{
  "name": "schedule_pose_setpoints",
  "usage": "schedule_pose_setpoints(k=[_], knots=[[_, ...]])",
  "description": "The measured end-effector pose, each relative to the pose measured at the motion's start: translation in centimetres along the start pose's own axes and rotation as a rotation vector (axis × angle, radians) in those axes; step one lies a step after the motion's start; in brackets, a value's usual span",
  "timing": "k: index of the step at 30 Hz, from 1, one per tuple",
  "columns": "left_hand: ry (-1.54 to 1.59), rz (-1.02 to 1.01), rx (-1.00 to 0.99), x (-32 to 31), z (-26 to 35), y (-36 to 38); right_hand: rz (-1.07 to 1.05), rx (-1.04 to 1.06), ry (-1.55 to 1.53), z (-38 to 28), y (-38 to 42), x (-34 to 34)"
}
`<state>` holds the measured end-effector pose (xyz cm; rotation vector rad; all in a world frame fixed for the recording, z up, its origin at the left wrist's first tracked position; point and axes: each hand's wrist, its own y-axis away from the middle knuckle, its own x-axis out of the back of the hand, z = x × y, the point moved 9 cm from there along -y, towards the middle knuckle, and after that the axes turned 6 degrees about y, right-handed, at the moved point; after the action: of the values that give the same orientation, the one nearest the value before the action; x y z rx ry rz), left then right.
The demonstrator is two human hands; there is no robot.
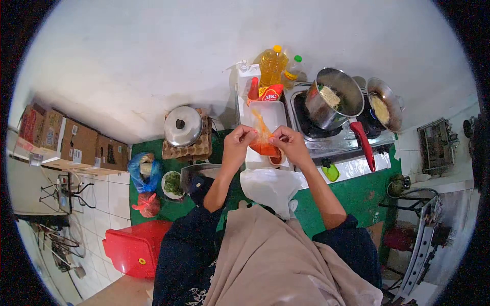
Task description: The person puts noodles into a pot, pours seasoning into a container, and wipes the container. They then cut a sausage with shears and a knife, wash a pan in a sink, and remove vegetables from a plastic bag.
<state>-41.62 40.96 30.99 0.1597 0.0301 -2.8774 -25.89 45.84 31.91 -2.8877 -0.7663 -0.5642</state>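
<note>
A clear plastic bag of orange-red sauce (263, 148) hangs between my two hands over the white counter. My left hand (240, 140) pinches its upper left edge, and my right hand (290, 144) pinches the upper right side. The bag's twisted top (259, 120) sticks up past my fingers. Just behind it lies a whitish rectangular container (271, 109). Close below my right hand is a small cup (276, 160) with reddish contents, partly covered by the bag. A white plastic bag (270, 186) hangs at the counter's front edge.
On the stove to the right stand a steel pot (319, 104) holding a noodle block, its red handle (362, 145) jutting toward me, and a frying pan (394, 115). An oil bottle (273, 66) and an ABC packet (270, 93) stand behind. Left are a lidded pot (184, 132) and a bowl of chopped greens (173, 183).
</note>
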Motion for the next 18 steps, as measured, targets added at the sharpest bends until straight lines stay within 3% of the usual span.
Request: schedule_pose_setpoints(k=[7, 10, 13, 15, 18], knots=[[-0.061, -0.025, -0.031, -0.8, -1.4, -0.3, 0.086, -0.001, -0.136, 2.4, -0.6, -1.0], [-0.131, -0.019, 0.017, -0.2, -1.8, -0.7, 0.149, 0.18, 0.067, 1.1, -0.5, -0.8], [-0.103, 0.005, -0.034, 0.4, -1.8, -0.7, 0.132, 0.042, 0.034, 2.4, -0.3, -1.1], [-0.081, 0.007, -0.09, 0.4, -1.7, -0.6, 0.189, 0.019, 0.046, 2.6, -0.1, -1.1], [-0.083, 0.017, -0.01, 0.4, -3.4, -1.0, 0.166, 0.075, 0.055, 1.8, -0.3, -1.7]])
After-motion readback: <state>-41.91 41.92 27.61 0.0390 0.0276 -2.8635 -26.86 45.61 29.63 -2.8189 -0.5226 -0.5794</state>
